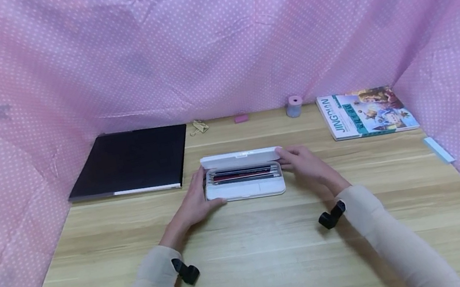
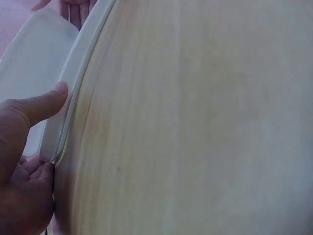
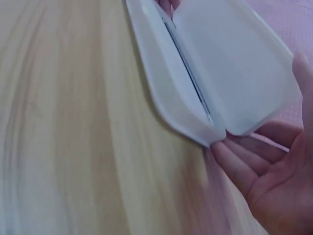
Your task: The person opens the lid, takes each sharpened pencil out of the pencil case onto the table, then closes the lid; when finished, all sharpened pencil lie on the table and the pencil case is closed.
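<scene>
Lying by the back left corner of the desk [image 1: 259,260] is a flat black folder [image 1: 132,160]. Pink cloth [image 1: 212,39] with white dots hangs behind the desk and down both sides. Next comes a pale left sleeve [image 1: 154,280] with a small black gadget [image 1: 186,271] on its cuff. The left hand [image 1: 194,200] is grasping the left end of a white pencil case [image 1: 233,192]. Its thumb is on the front side and its other fingers go round the end. Some gold clips [image 1: 199,127] sit near the back edge of the desk.

The pencil case is in the middle of the desk, a bit nearer the back edge than the front. Its lid [image 1: 224,161] is up and leans back. Inside, dark pencils [image 1: 242,180] and a red one lie side by side. Behind it, by the back edge, is a little pink block [image 1: 241,118], then a round pink and gray tub [image 1: 294,107].

The right hand [image 1: 306,163] is grasping the right end of the case. Its thumb is at the lid and its bent fingers touch the back corner. The right sleeve [image 1: 380,225] is pale too. A bright picture book [image 1: 371,112] lies by the back right corner, and a light blue strip [image 1: 439,149] lies along the right edge.
</scene>
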Available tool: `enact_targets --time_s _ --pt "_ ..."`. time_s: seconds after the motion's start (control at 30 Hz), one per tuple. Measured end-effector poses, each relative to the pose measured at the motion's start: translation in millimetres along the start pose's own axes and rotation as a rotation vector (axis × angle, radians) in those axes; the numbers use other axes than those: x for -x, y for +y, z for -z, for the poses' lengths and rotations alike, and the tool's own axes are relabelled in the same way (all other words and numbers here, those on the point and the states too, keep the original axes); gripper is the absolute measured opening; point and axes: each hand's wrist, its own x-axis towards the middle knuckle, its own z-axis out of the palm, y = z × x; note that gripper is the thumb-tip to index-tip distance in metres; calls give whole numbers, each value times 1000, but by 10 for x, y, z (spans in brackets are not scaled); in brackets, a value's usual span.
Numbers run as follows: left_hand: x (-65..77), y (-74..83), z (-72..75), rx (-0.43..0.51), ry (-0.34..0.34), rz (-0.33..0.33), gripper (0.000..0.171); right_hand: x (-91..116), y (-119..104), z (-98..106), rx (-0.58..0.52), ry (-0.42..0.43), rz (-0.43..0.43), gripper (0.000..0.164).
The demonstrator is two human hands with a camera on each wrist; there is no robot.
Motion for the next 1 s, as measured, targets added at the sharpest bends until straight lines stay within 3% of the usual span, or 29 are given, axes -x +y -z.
enact_targets --time_s 0.27,0.5,0.7,0.83,1.0 --pt "14 -14 4 -30 -19 -47 113 -138 -25 -25 -158 77 -65 84" --pt "20 4 21 -44 -35 -47 111 -175 -10 -46 -154 135 -96 78" --pt "2 9 29 -79 -60 -15 112 -175 -5 -42 -171 133 -88 72" --pt "-13 28 48 -106 -71 8 113 -101 -28 -15 -80 181 -24 65" --pt "-28 59 77 -134 -90 46 114 0 -64 15 96 368 151 50"
